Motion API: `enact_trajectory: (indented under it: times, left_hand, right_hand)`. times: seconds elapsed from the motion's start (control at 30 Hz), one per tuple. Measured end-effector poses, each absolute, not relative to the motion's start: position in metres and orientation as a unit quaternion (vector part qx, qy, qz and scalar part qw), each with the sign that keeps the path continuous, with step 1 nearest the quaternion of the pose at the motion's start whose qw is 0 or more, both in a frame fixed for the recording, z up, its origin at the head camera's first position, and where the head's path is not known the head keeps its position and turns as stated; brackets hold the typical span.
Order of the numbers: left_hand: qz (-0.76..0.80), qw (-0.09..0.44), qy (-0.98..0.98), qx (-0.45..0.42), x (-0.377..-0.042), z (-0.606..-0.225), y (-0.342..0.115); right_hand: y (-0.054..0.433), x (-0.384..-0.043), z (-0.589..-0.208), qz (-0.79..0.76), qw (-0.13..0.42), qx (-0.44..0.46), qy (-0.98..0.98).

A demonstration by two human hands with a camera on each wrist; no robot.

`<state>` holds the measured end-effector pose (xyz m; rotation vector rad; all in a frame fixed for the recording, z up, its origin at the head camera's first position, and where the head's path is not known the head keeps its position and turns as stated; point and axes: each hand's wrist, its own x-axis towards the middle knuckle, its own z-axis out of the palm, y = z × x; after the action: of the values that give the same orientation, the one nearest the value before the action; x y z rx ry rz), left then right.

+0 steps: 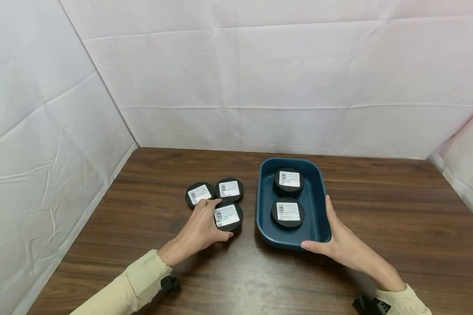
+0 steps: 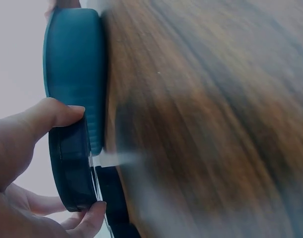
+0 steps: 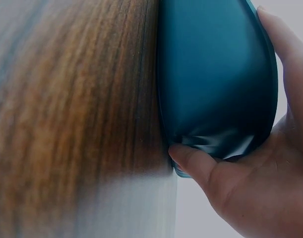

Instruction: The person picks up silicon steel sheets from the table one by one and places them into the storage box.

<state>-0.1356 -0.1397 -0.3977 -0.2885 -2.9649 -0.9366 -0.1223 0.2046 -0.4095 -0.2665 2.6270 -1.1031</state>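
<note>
My left hand (image 1: 197,228) grips a round black container (image 1: 227,216) with a white barcode label on top. In the left wrist view, thumb and fingers span opposite sides of this black container (image 2: 71,166), which is raised off the table. Two similar containers, one at the left (image 1: 199,194) and one at the back (image 1: 229,189), lie just beyond it. My right hand (image 1: 340,245) holds the near right corner of a dark blue tray (image 1: 314,221), thumb on its near wall. Inside the tray sit two more labelled black containers, one behind (image 1: 289,182) the other (image 1: 287,213).
The brown wood-grain table (image 1: 382,210) spreads under everything. White cloth walls (image 1: 260,74) stand along its back and sides. The tray lies right of the loose containers, with a strip of table between.
</note>
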Motion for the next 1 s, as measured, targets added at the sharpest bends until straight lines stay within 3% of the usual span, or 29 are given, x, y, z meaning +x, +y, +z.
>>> enact_trajectory:
  times: [1.0]
  left_hand:
    - [-0.348,0.005,-0.934,-0.077,-0.141,-0.371,-0.122]
  right_hand:
    - [0.204,-0.122,-0.409,-0.384,0.140,-0.094,0.908]
